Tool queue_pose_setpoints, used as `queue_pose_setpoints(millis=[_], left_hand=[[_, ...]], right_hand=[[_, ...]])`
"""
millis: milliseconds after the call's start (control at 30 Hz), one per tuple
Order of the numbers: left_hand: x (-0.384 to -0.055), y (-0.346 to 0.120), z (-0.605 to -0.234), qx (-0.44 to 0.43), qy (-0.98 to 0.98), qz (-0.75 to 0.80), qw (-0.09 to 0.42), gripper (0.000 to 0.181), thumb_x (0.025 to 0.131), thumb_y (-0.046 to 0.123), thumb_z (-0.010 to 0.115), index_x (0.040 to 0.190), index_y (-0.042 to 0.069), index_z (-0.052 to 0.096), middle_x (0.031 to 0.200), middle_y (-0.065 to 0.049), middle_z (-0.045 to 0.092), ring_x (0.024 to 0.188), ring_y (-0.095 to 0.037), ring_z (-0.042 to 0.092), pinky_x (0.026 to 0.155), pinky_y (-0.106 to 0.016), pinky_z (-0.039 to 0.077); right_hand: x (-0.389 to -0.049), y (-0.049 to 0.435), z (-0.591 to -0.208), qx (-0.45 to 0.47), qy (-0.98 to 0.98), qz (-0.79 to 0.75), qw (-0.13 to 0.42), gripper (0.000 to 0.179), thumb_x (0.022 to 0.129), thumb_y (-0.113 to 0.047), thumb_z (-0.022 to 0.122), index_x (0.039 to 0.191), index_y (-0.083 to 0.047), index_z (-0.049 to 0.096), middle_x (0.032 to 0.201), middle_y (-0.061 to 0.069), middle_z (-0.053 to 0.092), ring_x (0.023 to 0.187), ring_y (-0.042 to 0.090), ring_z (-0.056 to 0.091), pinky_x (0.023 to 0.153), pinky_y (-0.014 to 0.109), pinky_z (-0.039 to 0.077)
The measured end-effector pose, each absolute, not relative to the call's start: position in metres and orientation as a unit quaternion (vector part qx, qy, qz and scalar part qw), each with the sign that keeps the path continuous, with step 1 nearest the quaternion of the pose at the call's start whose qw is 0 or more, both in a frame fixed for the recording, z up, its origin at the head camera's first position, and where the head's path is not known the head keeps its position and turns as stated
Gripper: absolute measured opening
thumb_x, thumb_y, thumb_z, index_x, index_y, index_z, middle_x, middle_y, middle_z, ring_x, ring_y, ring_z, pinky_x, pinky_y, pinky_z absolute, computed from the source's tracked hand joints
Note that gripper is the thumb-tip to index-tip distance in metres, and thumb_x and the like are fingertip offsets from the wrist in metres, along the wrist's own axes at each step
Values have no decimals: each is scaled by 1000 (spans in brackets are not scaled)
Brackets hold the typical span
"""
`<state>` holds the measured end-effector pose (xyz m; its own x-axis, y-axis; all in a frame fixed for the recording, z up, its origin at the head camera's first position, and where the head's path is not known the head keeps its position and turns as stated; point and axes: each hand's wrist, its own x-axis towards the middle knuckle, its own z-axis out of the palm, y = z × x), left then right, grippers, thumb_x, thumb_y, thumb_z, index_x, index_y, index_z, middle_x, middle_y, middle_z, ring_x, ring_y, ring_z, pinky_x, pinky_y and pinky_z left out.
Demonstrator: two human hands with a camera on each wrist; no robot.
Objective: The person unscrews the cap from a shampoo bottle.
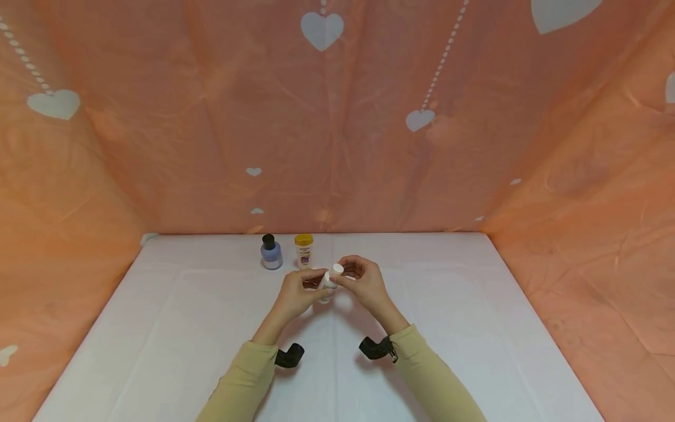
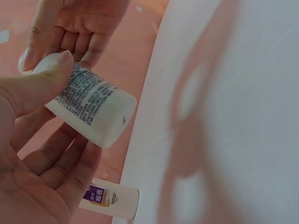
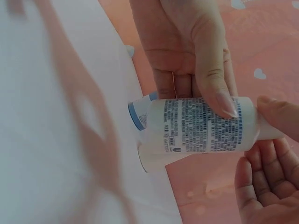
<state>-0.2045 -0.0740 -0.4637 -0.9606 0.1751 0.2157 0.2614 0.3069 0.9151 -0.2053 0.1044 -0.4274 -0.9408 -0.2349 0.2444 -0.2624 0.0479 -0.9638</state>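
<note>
A small white bottle [image 1: 327, 283] is held tilted above the table, its white cap [image 1: 338, 269] up and toward the right. My left hand [image 1: 293, 294] grips the bottle's body, thumb across the front and fingers behind. At the top, my right hand [image 1: 368, 286] pinches the cap between thumb and fingers. Dense printed text covers the label of the bottle [image 3: 201, 126] in the right wrist view. From the left wrist the bottle's base [image 2: 119, 119] faces the table side. The thumb and fingers hide part of the cap.
Behind my hands stand a blue-violet bottle [image 1: 271, 257] with a black cap and a white bottle with a yellow lid [image 1: 303, 240]. They are upright on the white-covered table [image 1: 448, 293]. An orange cloth [image 1: 369, 176] with pale hearts hangs around the back and sides.
</note>
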Motion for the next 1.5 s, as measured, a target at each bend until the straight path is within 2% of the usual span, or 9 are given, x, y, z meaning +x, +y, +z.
queue_pose_setpoints(millis=[100,233,467,667,833,1000,1233,1367,1500], left_hand=[[-204,-75,-464,-136,-808,-572,29,43,75,0,80,115,-6,66,103,-17,68,89,-32,65,76,-40,56],[-205,-77,-464,-146,-804,-577,22,43,75,6,82,115,-1,68,103,-11,69,89,-25,66,76,-34,56],[-206,-82,-464,-168,-797,-580,-16,43,78,13,81,117,2,68,107,-9,68,91,-22,66,78,-32,56],[-206,-83,-462,-173,-794,-582,-27,44,77,14,81,117,2,67,110,-12,68,91,-22,66,78,-32,55],[-205,-79,-463,-162,-795,-584,-18,44,77,13,82,116,1,68,109,-13,67,91,-24,66,78,-33,56],[-205,-75,-462,-146,-798,-585,-8,45,76,13,82,117,0,67,108,-12,68,91,-25,66,79,-33,56],[-200,-69,-450,-137,-795,-590,8,44,75,3,81,116,-6,66,107,-19,67,92,-32,66,78,-37,56],[-196,-67,-448,-129,-796,-591,15,44,74,-1,80,115,-8,65,107,-22,66,92,-36,65,75,-40,57],[-200,-69,-455,-125,-794,-594,17,44,73,3,82,114,-4,67,107,-18,66,92,-32,66,75,-37,57]], right_hand=[[-205,105,-427,178,-731,659,15,29,79,1,76,102,11,62,92,17,65,89,26,63,84,41,53],[-204,107,-425,188,-737,648,20,28,80,0,76,102,11,63,95,25,64,89,27,63,85,50,51],[-206,114,-424,204,-745,636,-16,29,82,0,73,109,8,64,102,19,66,95,27,64,87,41,52],[-207,120,-428,237,-712,658,-63,37,88,4,65,124,8,58,118,21,62,105,29,61,86,31,52],[-206,119,-430,244,-693,677,-51,49,85,9,66,132,9,50,124,25,57,112,39,56,94,39,48],[-205,114,-428,224,-686,693,-10,53,81,11,70,129,10,49,119,31,53,110,44,53,96,45,47],[-203,110,-426,171,-698,695,37,39,77,9,74,111,12,55,106,33,54,93,29,58,83,31,52],[-207,109,-432,163,-688,706,34,39,77,9,75,109,16,53,106,39,51,87,21,57,78,28,52],[-214,109,-445,156,-679,716,34,38,76,7,76,107,15,56,102,36,54,84,17,58,72,24,51]])
